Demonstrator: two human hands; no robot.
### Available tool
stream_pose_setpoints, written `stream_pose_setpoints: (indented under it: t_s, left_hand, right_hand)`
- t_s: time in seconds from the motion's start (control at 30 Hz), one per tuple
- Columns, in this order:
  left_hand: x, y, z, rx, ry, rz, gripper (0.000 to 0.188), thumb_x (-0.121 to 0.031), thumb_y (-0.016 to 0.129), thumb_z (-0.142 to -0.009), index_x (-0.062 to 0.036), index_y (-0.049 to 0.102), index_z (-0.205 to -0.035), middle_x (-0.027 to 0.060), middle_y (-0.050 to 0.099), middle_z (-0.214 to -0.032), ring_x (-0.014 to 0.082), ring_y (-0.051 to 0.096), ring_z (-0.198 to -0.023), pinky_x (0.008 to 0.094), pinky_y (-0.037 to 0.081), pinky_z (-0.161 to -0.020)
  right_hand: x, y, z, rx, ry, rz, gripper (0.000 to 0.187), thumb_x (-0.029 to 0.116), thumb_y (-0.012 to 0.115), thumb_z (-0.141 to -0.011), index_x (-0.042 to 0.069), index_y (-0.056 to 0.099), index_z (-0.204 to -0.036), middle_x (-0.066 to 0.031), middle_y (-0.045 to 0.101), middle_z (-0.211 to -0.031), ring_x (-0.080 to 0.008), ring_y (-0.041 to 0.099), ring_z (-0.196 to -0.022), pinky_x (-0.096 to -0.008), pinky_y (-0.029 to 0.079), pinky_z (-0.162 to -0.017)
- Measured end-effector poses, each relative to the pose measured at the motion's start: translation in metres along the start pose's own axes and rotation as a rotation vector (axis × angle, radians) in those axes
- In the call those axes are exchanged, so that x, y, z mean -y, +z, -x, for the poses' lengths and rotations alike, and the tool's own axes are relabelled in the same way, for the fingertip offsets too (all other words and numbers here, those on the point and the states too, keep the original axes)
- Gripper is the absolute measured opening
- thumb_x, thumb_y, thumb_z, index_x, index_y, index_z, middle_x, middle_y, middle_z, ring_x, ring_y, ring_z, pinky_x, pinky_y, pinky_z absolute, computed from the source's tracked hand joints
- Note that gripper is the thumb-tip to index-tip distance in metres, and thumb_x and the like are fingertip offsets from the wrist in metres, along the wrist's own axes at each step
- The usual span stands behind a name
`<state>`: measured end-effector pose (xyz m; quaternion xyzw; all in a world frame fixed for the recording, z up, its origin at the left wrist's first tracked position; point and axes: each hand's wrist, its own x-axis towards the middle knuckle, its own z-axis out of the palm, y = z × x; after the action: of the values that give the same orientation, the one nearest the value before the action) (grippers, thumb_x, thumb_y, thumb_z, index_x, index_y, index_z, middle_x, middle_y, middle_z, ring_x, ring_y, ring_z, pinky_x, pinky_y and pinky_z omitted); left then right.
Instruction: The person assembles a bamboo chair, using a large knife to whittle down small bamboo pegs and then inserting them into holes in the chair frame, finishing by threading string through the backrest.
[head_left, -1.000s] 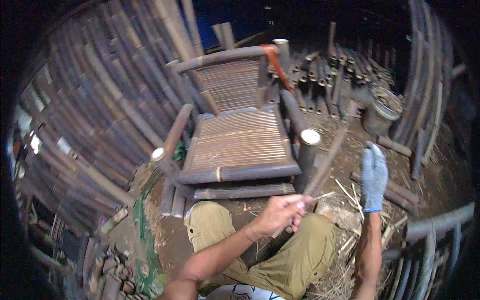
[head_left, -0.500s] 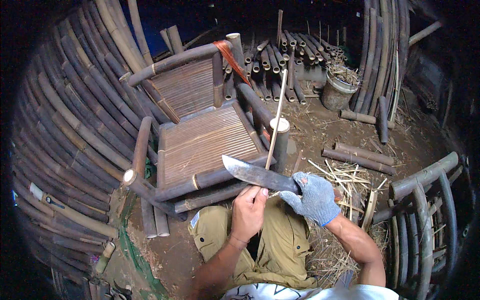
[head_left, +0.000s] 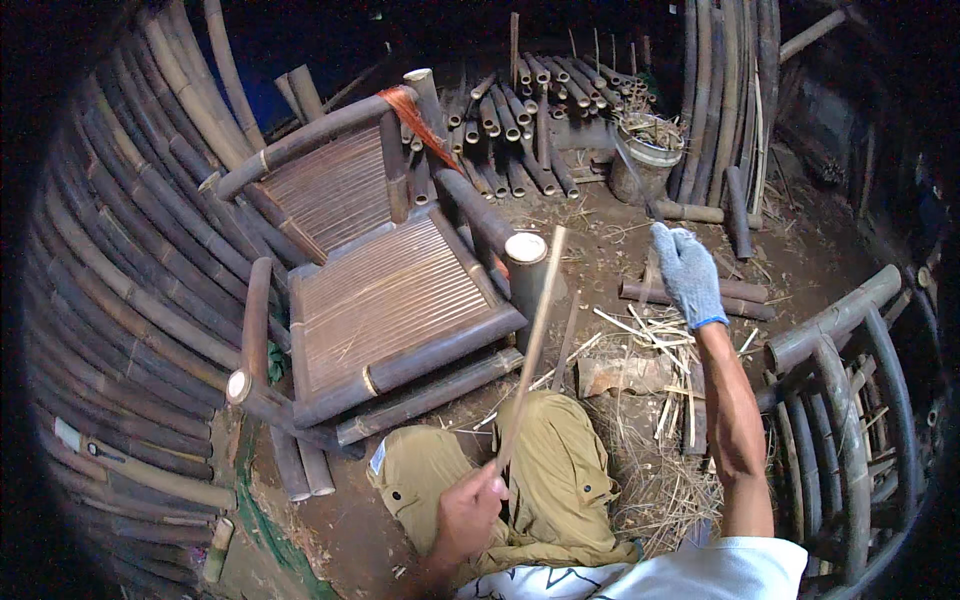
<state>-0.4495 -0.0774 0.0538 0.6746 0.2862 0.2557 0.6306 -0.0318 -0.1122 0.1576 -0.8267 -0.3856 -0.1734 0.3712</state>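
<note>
Head view: a person sits on the dirt ground [head_left: 800,250] among bamboo, both forearms coming in from the lower edge.
Left hand [head_left: 470,515]: bare, closed in a fist around the lower end of a thin bamboo strip [head_left: 535,330].
Strip: rises from the fist, tilted slightly to the right; its upper end passes in front of the pale cut top of the chair's front post [head_left: 526,262].
Right hand [head_left: 688,272]: in a grey-blue work glove, raised well above and to the right of the left fist; closed around the handle of a blade [head_left: 630,170].
Blade: dark and blurred, pointing up and left from the glove; its shape is hard to make out.
Between the grips: a wooden block [head_left: 625,375] and loose pale bamboo slivers [head_left: 655,400] on the ground.
Left of the strip: a bamboo chair [head_left: 390,300] with slatted seat and back.
Beyond the glove: a bucket [head_left: 645,155] holding offcuts, and stacked bamboo poles [head_left: 520,110].
Below the fist: the person's khaki trousers [head_left: 550,480].
</note>
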Motion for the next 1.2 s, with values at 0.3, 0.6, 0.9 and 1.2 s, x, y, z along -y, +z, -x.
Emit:
stream_pose_setpoints:
  t_s: [0.3,0.6,0.9,1.2]
  left_hand:
    - [-0.067,0.033,-0.083,0.010,0.015,0.426,0.023,-0.020,0.047,-0.105,-0.0011,0.058,-0.099,0.0017,0.056,-0.073,0.0032,0.043,-0.050,0.0207,0.035,-0.042]
    - [-0.048,0.061,-0.047,0.022,-0.040,0.218,0.047,-0.024,0.050,-0.104,-0.0078,0.042,-0.148,-0.0027,0.052,-0.072,0.0029,0.040,-0.051,0.0192,0.035,-0.044]
    - [-0.012,0.040,0.015,0.133,-0.164,0.058,0.042,-0.016,0.052,-0.103,-0.0047,0.048,-0.143,0.0000,0.055,-0.070,0.0057,0.045,-0.053,0.0220,0.038,-0.048]
    - [-0.050,0.038,-0.063,0.239,-0.215,0.884,0.048,-0.022,0.036,-0.107,-0.0103,0.028,-0.153,0.0005,0.044,-0.068,0.0068,0.035,-0.041,0.0214,0.032,-0.038]
  right_hand:
    - [0.100,-0.009,0.152,0.371,-0.296,-0.159,0.042,0.050,0.068,-0.084,0.008,0.063,-0.084,-0.0164,0.064,-0.073,-0.0368,0.065,-0.067,-0.0455,0.050,-0.060]
    - [0.060,0.019,0.126,0.243,-0.028,-0.123,0.040,0.047,0.062,-0.091,0.006,0.062,-0.090,-0.0182,0.066,-0.079,-0.0383,0.066,-0.072,-0.0460,0.051,-0.061]
    - [-0.018,0.001,0.040,0.084,0.136,-0.106,0.035,0.035,0.052,-0.099,0.002,0.060,-0.092,-0.0226,0.060,-0.080,-0.0430,0.058,-0.074,-0.0454,0.047,-0.067]
    - [0.081,-0.014,0.141,0.396,-0.198,-0.187,0.042,0.050,0.069,-0.084,0.008,0.065,-0.085,-0.0150,0.065,-0.073,-0.0354,0.066,-0.069,-0.0455,0.051,-0.060]
